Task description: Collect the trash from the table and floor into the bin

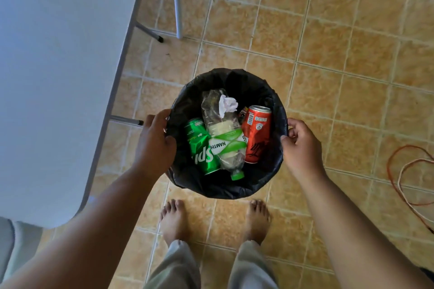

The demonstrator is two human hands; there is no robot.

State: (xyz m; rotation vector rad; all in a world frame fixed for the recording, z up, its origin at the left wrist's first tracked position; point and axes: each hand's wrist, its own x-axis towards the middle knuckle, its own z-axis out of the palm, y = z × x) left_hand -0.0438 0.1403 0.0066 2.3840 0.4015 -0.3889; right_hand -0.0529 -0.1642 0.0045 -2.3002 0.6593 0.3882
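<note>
The white surface [58,77] fills the left of the view and carries no visible trash on the part shown. Just right of its edge, the left hand [156,141] grips the near-left rim of the bin [225,73]; its fingers [157,117] curl over the black liner [187,101], thumb inside. The hold looks meant to steady or lift the bin, judging by the matched grip opposite.

Inside the bin, well below both sets of fingers, lie a green can [199,148], a crushed plastic bottle [223,138] with its cap toward the person, a paper ball [229,104] resting on the bottle, and a red can [256,136] leaning on the right wall. None of it touches either hand.

The right hand [303,148] pinches the right rim, its fingers [294,125] clenched on the liner edge. A cable [404,171] loops on the tiled floor [328,42] at far right; no loose trash shows there, so collection appears largely complete.
</note>
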